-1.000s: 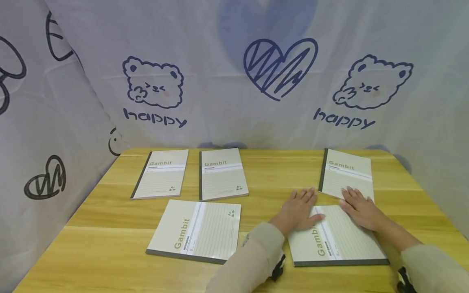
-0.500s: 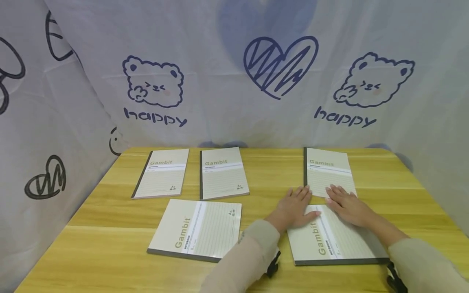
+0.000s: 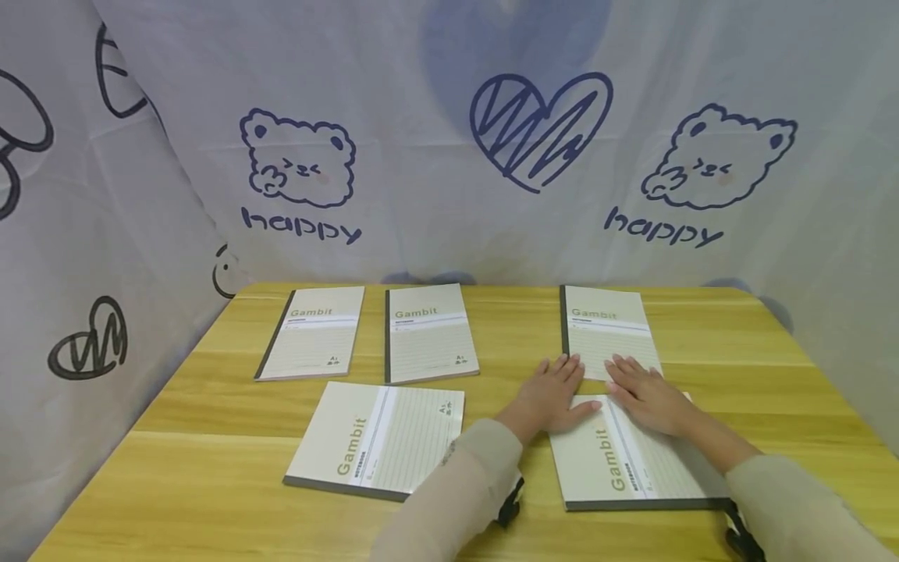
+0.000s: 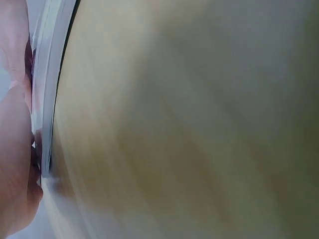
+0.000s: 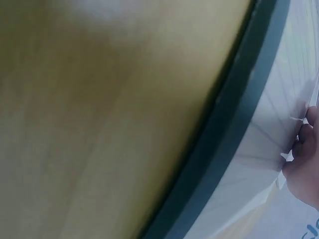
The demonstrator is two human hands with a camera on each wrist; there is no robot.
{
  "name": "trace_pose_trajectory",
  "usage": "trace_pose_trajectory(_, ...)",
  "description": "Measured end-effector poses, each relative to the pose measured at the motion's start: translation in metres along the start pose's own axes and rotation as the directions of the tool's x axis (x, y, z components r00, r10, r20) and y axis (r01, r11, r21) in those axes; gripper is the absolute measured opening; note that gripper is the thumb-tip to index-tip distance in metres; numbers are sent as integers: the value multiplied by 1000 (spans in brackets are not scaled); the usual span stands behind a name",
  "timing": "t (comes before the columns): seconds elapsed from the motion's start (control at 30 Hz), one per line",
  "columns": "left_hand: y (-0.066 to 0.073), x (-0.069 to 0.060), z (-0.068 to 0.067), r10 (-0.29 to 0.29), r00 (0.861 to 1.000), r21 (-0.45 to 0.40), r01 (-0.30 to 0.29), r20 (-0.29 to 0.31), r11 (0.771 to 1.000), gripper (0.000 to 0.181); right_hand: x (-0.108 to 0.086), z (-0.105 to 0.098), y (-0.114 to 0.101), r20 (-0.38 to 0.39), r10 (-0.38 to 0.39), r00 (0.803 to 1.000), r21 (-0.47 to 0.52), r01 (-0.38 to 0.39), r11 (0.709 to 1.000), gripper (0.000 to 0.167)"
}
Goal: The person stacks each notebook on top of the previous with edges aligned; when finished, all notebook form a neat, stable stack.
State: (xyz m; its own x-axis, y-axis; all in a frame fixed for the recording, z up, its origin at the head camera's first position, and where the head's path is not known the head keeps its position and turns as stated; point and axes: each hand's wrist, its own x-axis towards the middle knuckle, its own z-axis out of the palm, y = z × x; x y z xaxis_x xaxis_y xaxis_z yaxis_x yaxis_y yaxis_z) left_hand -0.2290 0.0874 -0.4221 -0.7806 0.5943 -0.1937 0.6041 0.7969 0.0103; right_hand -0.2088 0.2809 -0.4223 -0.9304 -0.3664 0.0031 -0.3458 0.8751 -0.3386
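Note:
At the back right lies a cream "Gambit" notebook (image 3: 609,328) with a dark spine along its left side. Straight fingers of my left hand (image 3: 549,396) touch its lower left corner, while those of my right hand (image 3: 653,400) rest flat on its lower right part. Both hands reach across a second notebook (image 3: 632,460), turned sideways with its spine toward me. My left thumb lies over that one's upper left corner. The left wrist view has a notebook's page edge (image 4: 49,99) beside my hand; the right wrist view has a dark spine (image 5: 224,119) close up.
Two notebooks stand side by side at the back left, one leftmost (image 3: 309,343) and one nearer the middle (image 3: 430,343). A sideways notebook (image 3: 379,445) lies in front of them, partly behind my left sleeve. A printed cloth (image 3: 421,218) hangs behind the wooden table (image 3: 175,468).
The back right notebook has slid left and turned straighter, with my right hand moving left on it. My left hand has shifted slightly left too. The other notebooks keep their places.

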Motion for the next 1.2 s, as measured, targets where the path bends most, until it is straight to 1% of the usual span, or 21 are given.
trace_pose_trajectory(0.17,-8,-2,1,14,1000,24,-14,14,1000,71,3,3,-5,3,0,1000,-4,0,1000,57)
trace_pose_trajectory(0.27,-13,-5,2,26,1000,31,-27,9,999,72,4,4,-8,13,-2,1000,-11,2,1000,58)
trace_pose_trajectory(0.47,-23,-12,5,55,998,13,-55,-6,998,72,7,3,-17,40,-21,999,-20,22,1000,59)
trace_pose_trajectory(0.6,-30,-19,5,66,998,-2,-66,-16,998,72,11,5,-22,36,-48,998,-12,49,999,58)
trace_pose_trajectory(0.7,-36,-24,5,71,997,-22,-72,-26,997,71,13,8,-25,30,-63,998,-26,64,998,58)
trace_pose_trajectory(0.87,-43,-30,7,69,997,-49,-70,-30,996,70,16,12,-32,25,-78,997,-32,79,996,57)
trace_pose_trajectory(1.1,-48,-38,8,61,998,-42,-63,-33,997,71,16,14,-39,8,-94,996,-11,94,996,55)
trace_pose_trajectory(1.2,-49,-42,8,49,998,-42,-51,-34,998,71,17,16,-41,10,-102,995,-12,103,995,55)
